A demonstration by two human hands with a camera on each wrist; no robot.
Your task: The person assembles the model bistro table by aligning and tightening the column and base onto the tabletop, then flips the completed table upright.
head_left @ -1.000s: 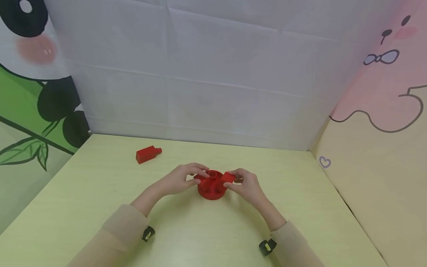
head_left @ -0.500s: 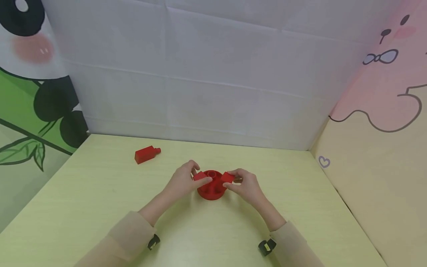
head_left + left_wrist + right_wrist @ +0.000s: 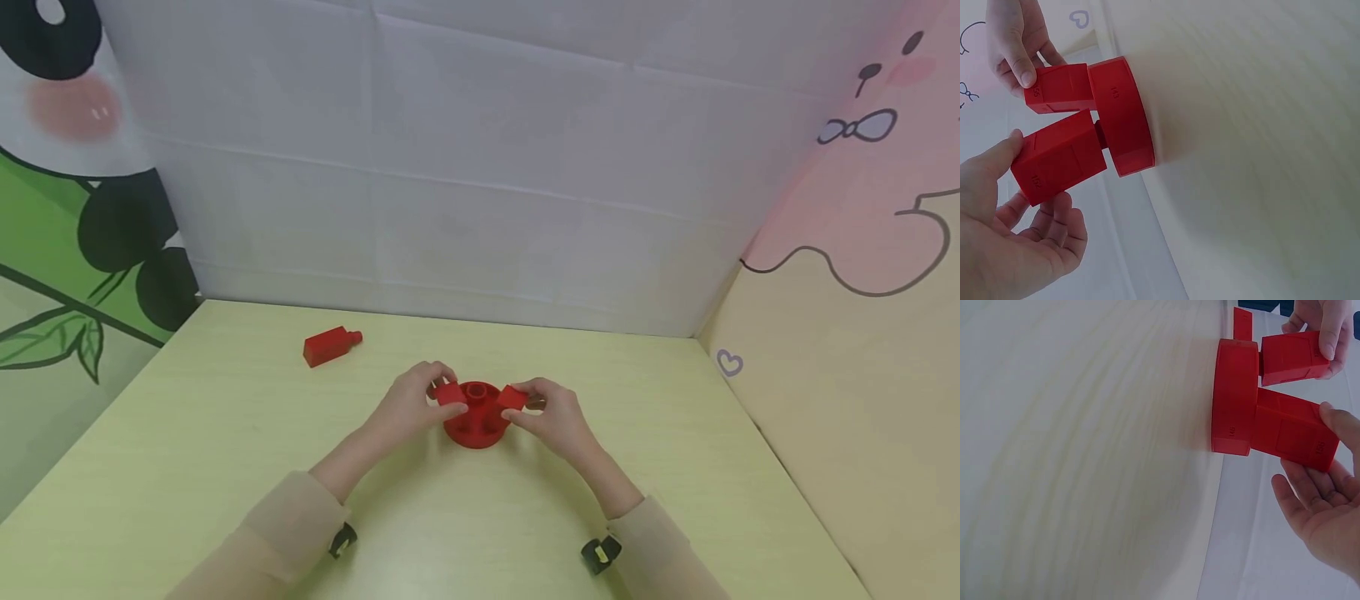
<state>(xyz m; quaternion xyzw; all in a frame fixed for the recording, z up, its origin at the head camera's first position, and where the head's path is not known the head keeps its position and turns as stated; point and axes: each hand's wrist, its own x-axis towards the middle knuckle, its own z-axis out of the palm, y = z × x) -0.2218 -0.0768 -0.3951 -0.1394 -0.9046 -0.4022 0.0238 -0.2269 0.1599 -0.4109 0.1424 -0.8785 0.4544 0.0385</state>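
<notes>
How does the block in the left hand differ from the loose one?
The left-hand block tilts over the round base, peg toward it; the loose block lies on its side on the table. The left hand pinches the left-hand block; no hand touches the loose block. Both are red, with a boxy body and narrower peg.

Base (image 3: 475, 432) on table (image 3: 225, 433); left block (image 3: 451, 393), right block (image 3: 512, 397) above it; third block (image 3: 327, 347) behind, leftward.

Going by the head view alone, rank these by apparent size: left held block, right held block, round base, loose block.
Largest to smallest:
1. Round base
2. Loose block
3. Left held block and right held block: unranked; they look alike, and both are partly hidden.
</notes>
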